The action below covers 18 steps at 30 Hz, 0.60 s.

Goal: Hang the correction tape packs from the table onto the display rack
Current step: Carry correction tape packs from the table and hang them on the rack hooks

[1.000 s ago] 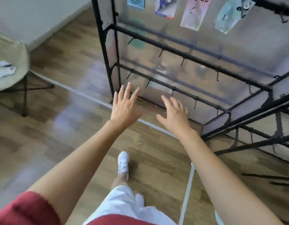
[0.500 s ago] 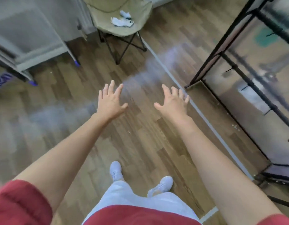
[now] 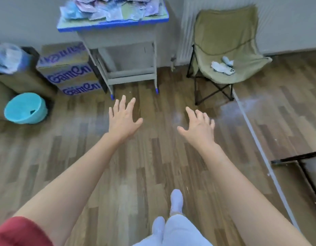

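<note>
Both hands, the left hand [image 3: 124, 119] and the right hand [image 3: 198, 126], reach forward with fingers spread and hold nothing. Ahead of them and well apart, the correction tape packs [image 3: 114, 9] lie heaped on the tabletop [image 3: 112, 26]. Step closer first, then pinch one pack by its top edge without dragging neighbours off.

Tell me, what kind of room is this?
Probably a spare room used as a storeroom or work area, not a real shop. A small table holds a heap of correction tape packs, printed cardboard boxes are stacked beside it, and a folding camp chair stands on the wooden floor.
</note>
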Each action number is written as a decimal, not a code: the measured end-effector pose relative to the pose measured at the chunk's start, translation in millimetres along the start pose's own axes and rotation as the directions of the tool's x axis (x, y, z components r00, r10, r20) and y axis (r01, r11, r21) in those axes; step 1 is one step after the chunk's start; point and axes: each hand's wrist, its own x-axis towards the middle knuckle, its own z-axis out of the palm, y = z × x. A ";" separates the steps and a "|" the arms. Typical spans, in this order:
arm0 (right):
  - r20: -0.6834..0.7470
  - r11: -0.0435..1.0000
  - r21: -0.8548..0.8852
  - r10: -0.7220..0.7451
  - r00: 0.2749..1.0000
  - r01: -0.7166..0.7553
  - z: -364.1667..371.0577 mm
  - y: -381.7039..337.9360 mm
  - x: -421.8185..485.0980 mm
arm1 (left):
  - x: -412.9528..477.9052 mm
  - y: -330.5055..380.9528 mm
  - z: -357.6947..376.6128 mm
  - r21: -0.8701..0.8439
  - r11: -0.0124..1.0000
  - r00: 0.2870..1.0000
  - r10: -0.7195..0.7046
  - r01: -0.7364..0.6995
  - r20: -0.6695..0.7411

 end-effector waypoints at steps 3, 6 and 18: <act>-0.005 0.998 -0.013 -0.065 0.998 0.065 -8.2 -35.6 56.0 | 49.7 -20.3 -15.1 -0.024 0.998 0.998 -0.052 0.051 -0.028; -0.018 0.993 -0.011 -0.116 0.993 0.116 -20.7 -64.0 121.4 | 109.6 -32.5 -31.0 -0.048 0.994 0.993 -0.098 0.096 -0.060; -0.085 0.980 -0.021 -0.200 0.976 0.199 -87.0 -165.0 374.5 | 346.6 -51.2 -90.4 -0.127 0.978 0.981 -0.178 0.167 -0.075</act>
